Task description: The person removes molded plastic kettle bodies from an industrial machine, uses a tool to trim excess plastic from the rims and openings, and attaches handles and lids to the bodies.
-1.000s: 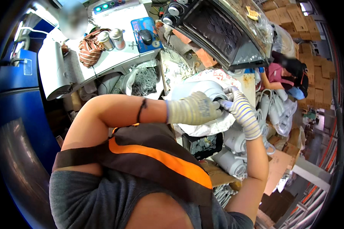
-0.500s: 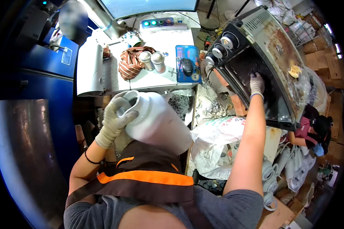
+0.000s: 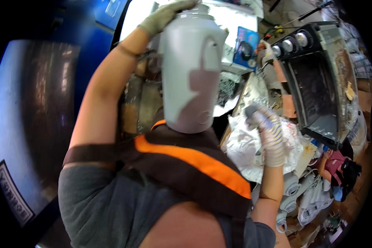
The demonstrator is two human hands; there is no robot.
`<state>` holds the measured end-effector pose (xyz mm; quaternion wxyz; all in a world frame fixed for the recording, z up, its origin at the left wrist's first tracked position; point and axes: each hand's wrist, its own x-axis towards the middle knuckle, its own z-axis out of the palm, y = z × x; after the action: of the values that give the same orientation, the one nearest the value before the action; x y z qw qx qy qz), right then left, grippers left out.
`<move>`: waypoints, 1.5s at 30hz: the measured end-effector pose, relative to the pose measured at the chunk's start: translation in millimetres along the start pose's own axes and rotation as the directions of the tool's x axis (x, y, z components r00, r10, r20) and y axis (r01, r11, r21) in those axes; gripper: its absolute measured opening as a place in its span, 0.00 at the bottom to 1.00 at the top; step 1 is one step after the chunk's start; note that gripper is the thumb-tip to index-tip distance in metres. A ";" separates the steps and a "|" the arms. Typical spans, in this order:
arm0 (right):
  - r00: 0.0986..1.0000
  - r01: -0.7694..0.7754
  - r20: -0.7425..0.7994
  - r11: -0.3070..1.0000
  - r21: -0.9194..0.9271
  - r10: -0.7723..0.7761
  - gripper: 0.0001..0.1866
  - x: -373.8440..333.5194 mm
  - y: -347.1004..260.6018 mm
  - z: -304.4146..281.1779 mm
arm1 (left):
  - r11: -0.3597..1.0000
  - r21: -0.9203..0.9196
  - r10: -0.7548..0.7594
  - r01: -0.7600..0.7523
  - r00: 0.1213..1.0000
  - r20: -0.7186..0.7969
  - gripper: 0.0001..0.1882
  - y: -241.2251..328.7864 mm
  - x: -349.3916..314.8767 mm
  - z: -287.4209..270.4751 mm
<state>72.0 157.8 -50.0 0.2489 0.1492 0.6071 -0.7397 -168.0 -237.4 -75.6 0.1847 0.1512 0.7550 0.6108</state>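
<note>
A large pale grey plastic jug (image 3: 182, 78) stands nearly upright in front of my chest, its neck upward. My left hand (image 3: 167, 16), in a pale work glove, is closed round the neck at the top; some fingers are hidden behind it. My right hand (image 3: 270, 132), in a striped glove, is raised over a white plastic bag (image 3: 244, 144), apart from the jug. Its fingers are curled together at a dark grey rounded bit, too blurred to name. To its right stands a toaster oven (image 3: 314, 82) with its dark cavity facing me.
Behind the jug is a white table with a black mouse (image 3: 246, 49) on a blue mouse pad (image 3: 240, 37). A blue cabinet (image 3: 95, 53) stands at left. Several grey jugs (image 3: 291, 186) lie at lower right, near another person (image 3: 339, 169).
My right hand has come out of the oven and back toward me. The jug has been raised and turned from tilted to nearly upright. The view has shifted.
</note>
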 end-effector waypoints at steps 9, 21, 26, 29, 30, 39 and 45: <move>0.947 -0.315 0.141 0.914 0.254 0.288 0.14 -37.9 71.0 65.8 | 0.759 -0.541 -0.317 0.362 0.931 0.179 0.24 -54.1 38.5 95.4; 0.928 -0.325 0.153 0.939 -0.116 0.340 0.11 -42.5 61.6 74.3 | 0.788 -0.610 -0.085 0.087 0.996 0.032 0.13 -11.5 2.3 114.4; 0.942 -0.267 0.143 0.937 -0.227 0.303 0.10 -38.4 56.8 78.7 | 0.825 -0.563 -0.077 0.042 0.996 -0.039 0.13 -2.8 -6.8 113.6; 0.948 -0.300 0.063 0.942 -0.148 0.312 0.09 -43.9 69.0 80.3 | 0.870 -0.494 -0.071 0.001 0.990 -0.122 0.14 1.2 -12.0 112.9; 0.951 -0.302 0.036 0.946 -0.117 0.308 0.09 -44.8 70.7 82.6 | 0.883 -0.470 -0.065 -0.013 0.987 -0.148 0.14 2.1 -14.3 111.8; 0.922 -0.340 -0.126 0.922 0.185 0.366 0.05 -56.1 87.1 95.9 | 0.852 -0.524 -0.126 0.021 0.978 -0.164 0.15 12.3 -27.8 115.2; 0.925 -0.338 -0.144 0.935 0.109 0.351 0.06 -52.6 89.2 104.5 | 0.858 -0.513 -0.075 -0.026 0.981 -0.177 0.12 4.4 -21.8 109.5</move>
<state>173.2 53.6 -73.1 0.3189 0.3228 0.5587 -0.6942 -97.9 -151.6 -89.6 0.1530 0.0277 0.5809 0.7990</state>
